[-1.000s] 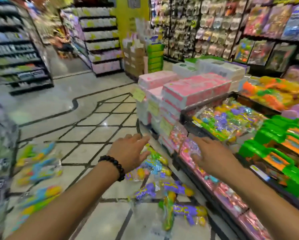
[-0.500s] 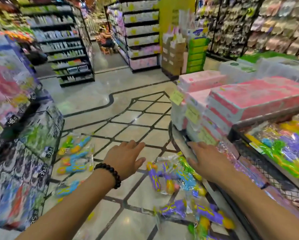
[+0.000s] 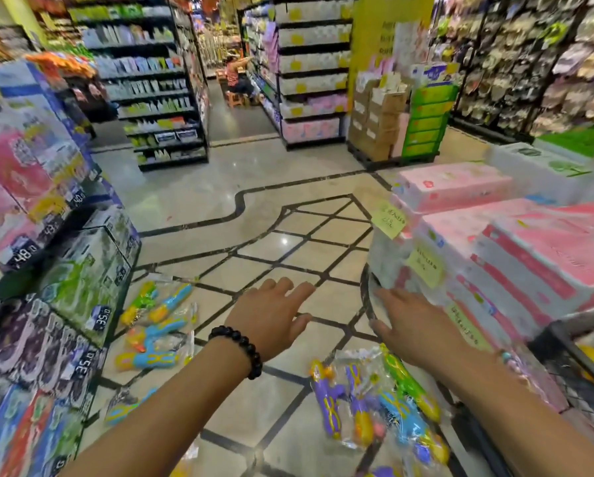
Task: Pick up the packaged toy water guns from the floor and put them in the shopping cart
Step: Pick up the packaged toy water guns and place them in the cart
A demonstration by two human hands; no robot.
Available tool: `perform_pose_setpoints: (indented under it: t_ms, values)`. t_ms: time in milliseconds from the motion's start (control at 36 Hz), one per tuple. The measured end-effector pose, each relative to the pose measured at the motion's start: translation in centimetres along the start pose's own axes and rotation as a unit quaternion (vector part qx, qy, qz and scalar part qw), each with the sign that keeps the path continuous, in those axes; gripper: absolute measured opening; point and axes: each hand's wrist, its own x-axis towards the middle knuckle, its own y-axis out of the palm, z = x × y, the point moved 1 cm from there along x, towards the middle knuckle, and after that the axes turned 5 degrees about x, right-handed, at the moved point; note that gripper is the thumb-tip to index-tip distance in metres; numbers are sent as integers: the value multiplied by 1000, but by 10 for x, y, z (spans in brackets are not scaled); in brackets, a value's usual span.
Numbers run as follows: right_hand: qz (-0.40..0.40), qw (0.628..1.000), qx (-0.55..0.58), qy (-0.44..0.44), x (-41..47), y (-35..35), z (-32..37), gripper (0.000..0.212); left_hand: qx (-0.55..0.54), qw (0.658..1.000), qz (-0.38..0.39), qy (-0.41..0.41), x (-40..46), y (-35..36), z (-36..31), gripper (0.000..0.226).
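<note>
Both hands, left and right, hover empty over bagged water guns.

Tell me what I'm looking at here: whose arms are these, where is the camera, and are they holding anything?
No machine: a person wears a wide-angle camera on the head, looking down a shop aisle. The left hand, above a black bead bracelet, and the right hand reach forward with straight fingers and hold nothing. On the pale tiled floor lie clear bags of colourful plastic water guns: one group on the left, another below the right hand. Pink boxes are stacked at right.
</note>
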Motion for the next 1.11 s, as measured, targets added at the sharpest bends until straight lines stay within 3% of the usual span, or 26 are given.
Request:
perform_pose_setpoints:
  t_ms: [306,472,667,1111]
  values:
    - [6,997,16,73,148,33,90,64,-5,996,-1,87,105,51,170,51]
    - [8,991,21,134,193,32,105,54,-8,989,-1,146,174,59,210,52]
    - [-13,972,36,231,219,31,76,55,-10,971,-1,240,260,82,192,51]
    - [-82,914,93,388,313,33,-73,61,28,894,-28,445,494,84,82,51]
